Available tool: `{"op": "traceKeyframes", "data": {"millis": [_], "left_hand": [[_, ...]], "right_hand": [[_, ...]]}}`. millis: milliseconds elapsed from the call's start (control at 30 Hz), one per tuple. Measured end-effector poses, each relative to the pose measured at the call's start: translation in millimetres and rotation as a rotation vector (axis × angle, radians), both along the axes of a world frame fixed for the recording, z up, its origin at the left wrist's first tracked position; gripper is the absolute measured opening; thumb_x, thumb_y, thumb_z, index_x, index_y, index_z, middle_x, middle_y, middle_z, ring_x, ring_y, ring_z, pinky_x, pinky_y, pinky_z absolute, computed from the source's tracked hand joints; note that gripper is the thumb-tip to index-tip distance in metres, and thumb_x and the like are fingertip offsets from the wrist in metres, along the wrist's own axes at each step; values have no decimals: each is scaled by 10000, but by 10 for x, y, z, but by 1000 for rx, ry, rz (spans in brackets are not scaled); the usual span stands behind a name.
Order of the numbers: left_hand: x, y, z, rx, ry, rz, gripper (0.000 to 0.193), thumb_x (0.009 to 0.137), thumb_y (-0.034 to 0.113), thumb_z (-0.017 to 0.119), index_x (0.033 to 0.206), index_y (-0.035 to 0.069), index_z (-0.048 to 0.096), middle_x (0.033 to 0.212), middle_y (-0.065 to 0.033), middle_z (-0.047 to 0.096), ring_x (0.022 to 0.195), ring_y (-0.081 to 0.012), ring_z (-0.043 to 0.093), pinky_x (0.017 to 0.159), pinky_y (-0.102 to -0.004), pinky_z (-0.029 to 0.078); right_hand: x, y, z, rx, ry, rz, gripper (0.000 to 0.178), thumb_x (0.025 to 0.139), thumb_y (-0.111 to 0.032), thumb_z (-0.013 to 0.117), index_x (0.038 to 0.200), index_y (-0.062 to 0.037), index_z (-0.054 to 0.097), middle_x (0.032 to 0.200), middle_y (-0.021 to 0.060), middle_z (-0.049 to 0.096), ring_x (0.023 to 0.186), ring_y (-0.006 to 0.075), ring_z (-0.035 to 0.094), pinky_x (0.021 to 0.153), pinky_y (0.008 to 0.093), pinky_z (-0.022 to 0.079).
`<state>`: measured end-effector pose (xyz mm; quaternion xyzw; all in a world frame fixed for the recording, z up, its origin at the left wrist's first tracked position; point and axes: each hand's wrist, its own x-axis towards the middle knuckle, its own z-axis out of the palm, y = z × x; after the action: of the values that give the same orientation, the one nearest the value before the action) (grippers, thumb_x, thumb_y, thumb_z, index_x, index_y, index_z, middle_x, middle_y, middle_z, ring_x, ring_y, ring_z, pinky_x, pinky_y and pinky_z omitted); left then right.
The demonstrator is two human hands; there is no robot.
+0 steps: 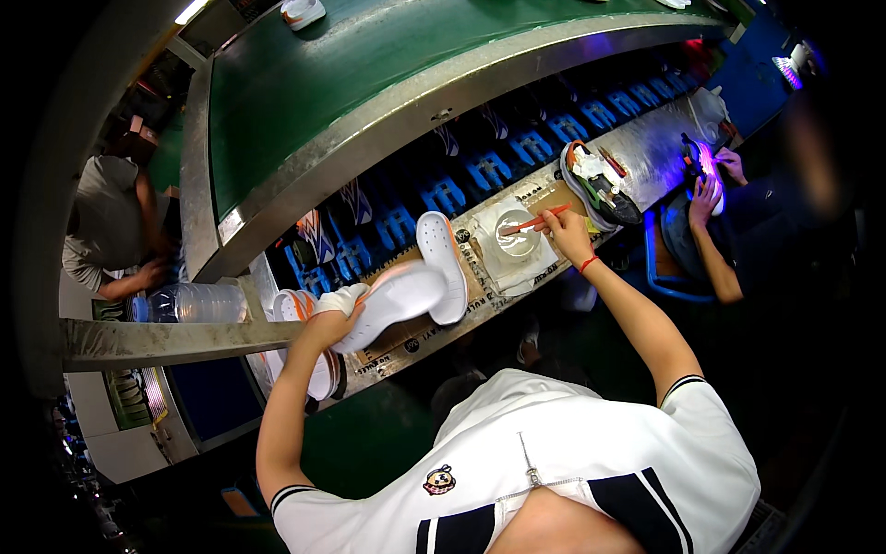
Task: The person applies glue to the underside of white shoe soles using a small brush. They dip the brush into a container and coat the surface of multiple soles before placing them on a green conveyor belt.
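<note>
My left hand (334, 323) grips a white shoe sole (404, 297) with orange at its edge, tilted and a little blurred. Something white covers part of that hand's fingers. Just beyond it, a second white sole (441, 254) with small holes lies on the bench. In my right hand (569, 233) is a red-handled brush (535, 223), its tip over a white bowl (513, 249). The bowl holds something whitish and stands on a pale, crumpled sheet (489, 268).
More white and orange soles (323, 377) lie beside my left forearm, near a large clear bottle (198, 303) and a metal bar (175, 342). Blue holders (489, 169) line the rack behind. A shoe (595, 185) sits right. Co-workers (115, 231) are on both sides.
</note>
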<state>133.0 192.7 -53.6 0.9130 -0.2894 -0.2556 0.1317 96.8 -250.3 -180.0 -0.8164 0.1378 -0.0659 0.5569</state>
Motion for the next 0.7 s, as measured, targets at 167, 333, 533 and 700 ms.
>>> {"op": "traceKeyframes", "data": {"millis": [167,333,533,700], "left_hand": [[-546,-252,-214,-806,653,521,625,770,76,620,1342,-6,383,1174,-144,564,1015,-178,571,899,-315,453],[-965,-685,-500,-1593,1226,737,683,775,254,569,1372,7,350,1270,-170,519,1126,-265,546,990,-374,414],[-1113,-1026,-994,-1782,1439,1005,570,890,381,463,1323,13,412,1263,-146,537,1144,-289,535,998,-423,403],[-932,-1302,-462,-1531,1551,764,715,904,551,375,1337,-18,355,1188,-235,545,1044,-380,581,947,-527,434]], "right_hand": [[-76,-97,-136,280,93,-1,289,924,-186,501,914,65,643,773,112,697,604,151,615,592,262,479],[-179,-262,238,706,335,-24,280,950,-181,438,1000,53,583,822,110,692,651,113,599,581,213,404],[-82,-74,963,958,290,201,307,958,-190,436,1068,68,560,871,126,682,692,131,598,685,237,444],[89,262,1394,491,-79,534,273,952,-175,468,1011,47,616,863,117,681,704,119,602,694,235,474]]}}
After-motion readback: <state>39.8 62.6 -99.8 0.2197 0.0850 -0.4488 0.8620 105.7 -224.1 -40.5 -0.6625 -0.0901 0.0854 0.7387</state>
